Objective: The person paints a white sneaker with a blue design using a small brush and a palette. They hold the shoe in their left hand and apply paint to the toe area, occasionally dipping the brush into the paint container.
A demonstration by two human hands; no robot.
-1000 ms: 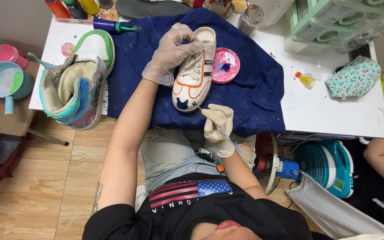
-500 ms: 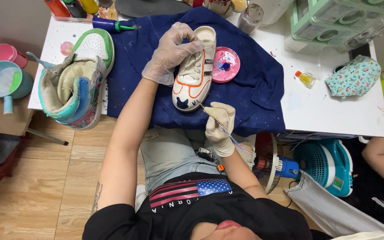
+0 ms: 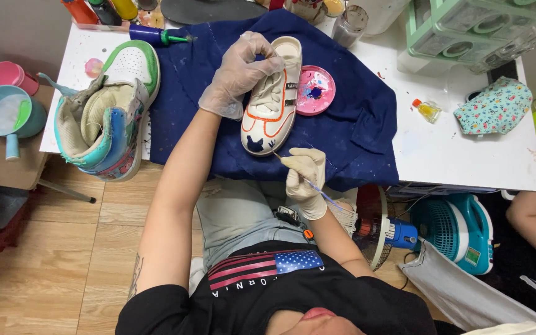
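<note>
Here the small white canvas sneaker with orange outlines (image 3: 272, 102) lies on a dark blue cloth (image 3: 355, 118) spread over the white table (image 3: 460, 155). The gloved left hand (image 3: 240, 71) has its fingers curled closed around the shoe's collar and laces, pinning it down. The gloved right hand (image 3: 305, 180) pinches a thin paintbrush (image 3: 299, 175), its tip just beside the toe. A round pink paint palette (image 3: 316, 90) touches the shoe's side. The sneaker looks light, with soft uppers and a stiffer sole; wet paint would smear, so holding by the collar or sole seems safest.
</note>
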